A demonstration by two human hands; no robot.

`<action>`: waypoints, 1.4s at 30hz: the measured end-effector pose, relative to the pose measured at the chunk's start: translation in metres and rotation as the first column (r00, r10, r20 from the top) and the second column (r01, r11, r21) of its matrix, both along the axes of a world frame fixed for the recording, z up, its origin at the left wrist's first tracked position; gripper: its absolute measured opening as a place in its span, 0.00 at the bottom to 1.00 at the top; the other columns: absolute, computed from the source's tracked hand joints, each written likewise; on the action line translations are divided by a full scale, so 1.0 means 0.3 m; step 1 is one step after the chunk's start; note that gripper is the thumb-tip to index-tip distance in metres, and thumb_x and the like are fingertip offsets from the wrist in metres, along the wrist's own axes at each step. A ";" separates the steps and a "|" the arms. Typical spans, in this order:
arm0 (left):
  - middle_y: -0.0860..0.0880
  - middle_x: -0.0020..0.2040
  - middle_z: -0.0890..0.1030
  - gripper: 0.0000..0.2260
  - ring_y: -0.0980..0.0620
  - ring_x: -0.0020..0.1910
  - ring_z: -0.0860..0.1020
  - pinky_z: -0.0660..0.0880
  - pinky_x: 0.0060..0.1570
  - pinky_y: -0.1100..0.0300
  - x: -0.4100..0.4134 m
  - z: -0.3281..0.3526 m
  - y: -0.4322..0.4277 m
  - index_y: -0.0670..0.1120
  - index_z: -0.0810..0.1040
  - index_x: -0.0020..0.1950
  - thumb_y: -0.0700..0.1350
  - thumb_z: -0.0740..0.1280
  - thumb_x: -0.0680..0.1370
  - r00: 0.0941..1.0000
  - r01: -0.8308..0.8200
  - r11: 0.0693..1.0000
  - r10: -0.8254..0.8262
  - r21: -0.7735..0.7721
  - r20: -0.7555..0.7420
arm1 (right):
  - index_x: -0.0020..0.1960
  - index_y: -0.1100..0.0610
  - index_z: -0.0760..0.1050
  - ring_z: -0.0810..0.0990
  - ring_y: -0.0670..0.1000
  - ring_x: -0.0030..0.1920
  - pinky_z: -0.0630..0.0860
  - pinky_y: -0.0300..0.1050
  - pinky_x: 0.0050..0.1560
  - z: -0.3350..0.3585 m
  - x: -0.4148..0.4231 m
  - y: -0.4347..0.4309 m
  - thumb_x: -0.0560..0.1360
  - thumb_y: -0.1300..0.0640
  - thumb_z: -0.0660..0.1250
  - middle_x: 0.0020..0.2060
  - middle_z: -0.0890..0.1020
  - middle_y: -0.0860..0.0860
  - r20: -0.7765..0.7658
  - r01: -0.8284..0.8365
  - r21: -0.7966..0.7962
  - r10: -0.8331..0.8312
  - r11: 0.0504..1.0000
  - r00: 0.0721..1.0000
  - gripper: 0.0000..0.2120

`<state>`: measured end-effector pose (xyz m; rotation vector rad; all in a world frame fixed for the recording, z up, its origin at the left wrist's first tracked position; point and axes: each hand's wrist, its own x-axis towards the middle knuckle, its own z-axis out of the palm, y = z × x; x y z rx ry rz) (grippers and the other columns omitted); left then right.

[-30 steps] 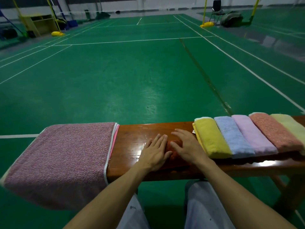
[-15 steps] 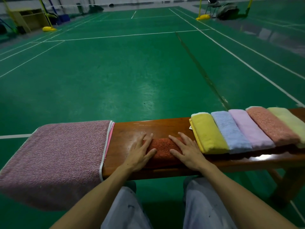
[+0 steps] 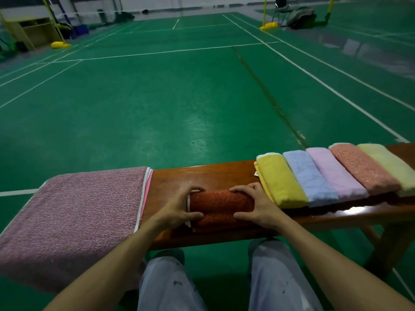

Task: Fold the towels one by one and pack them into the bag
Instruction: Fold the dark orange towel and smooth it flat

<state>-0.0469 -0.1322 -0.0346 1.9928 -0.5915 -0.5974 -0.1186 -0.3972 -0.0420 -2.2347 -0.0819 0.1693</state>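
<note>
Grip of left hand (image 3: pixel 177 212) and right hand (image 3: pixel 258 209), flat a moment ago, now curls round both ends of the folded orange towel (image 3: pixel 221 200) on the tabletop (image 3: pixel 213 176), suggesting readiness for lifting toward the pink bag (image 3: pixel 78 209).

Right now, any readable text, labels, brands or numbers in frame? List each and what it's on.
No text here can be read.
The small tag at the edge of the yellow towel is too small to read.
No print shows on the orange towel gripped by the left hand and right hand.
The pink speckled cloth has a pattern only, no letters.
The wooden bench has no marking.
</note>
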 end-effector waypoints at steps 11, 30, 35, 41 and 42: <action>0.42 0.61 0.66 0.28 0.40 0.52 0.78 0.81 0.41 0.46 0.017 0.084 -0.044 0.62 0.71 0.54 0.28 0.68 0.72 0.978 -0.160 0.921 0.097 -0.356 -0.187 | 0.57 0.29 0.71 0.68 0.47 0.60 0.75 0.31 0.55 0.100 -0.014 -0.077 0.71 0.52 0.77 0.58 0.61 0.48 0.106 -0.081 0.126 0.067 0.989 0.992 0.25; 0.47 0.51 0.77 0.15 0.68 0.35 0.75 0.71 0.40 0.71 0.311 0.336 -1.305 0.44 0.77 0.53 0.30 0.72 0.71 0.857 0.475 0.879 -0.474 0.046 0.200 | 0.61 0.41 0.73 0.68 0.50 0.56 0.66 0.39 0.65 0.182 -0.230 -0.849 0.66 0.56 0.80 0.57 0.64 0.54 0.281 0.701 0.211 -0.729 0.681 0.624 0.28; 0.43 0.58 0.75 0.16 0.51 0.58 0.71 0.65 0.58 0.68 0.306 0.341 -1.661 0.39 0.79 0.57 0.32 0.73 0.69 0.677 0.540 0.810 -0.579 0.228 0.455 | 0.65 0.44 0.75 0.68 0.51 0.56 0.72 0.46 0.64 0.160 -0.230 -1.014 0.65 0.52 0.80 0.58 0.64 0.54 0.297 0.847 0.200 -0.854 0.493 0.427 0.30; 0.40 0.70 0.64 0.18 0.46 0.70 0.64 0.56 0.62 0.70 0.297 0.275 -1.939 0.42 0.78 0.60 0.32 0.70 0.72 0.608 0.563 0.772 -0.630 0.297 0.484 | 0.65 0.49 0.75 0.70 0.55 0.59 0.74 0.49 0.64 0.109 -0.224 -1.143 0.65 0.52 0.81 0.58 0.64 0.56 0.277 0.920 0.244 -0.932 0.306 0.236 0.31; 0.40 0.71 0.63 0.17 0.46 0.71 0.64 0.57 0.63 0.69 0.294 0.251 -1.968 0.42 0.78 0.61 0.32 0.68 0.73 0.603 0.562 0.767 -0.636 0.311 0.481 | 0.66 0.49 0.75 0.71 0.56 0.58 0.75 0.48 0.63 0.096 -0.221 -1.152 0.65 0.52 0.81 0.59 0.64 0.56 0.247 0.928 0.245 -0.943 0.282 0.221 0.31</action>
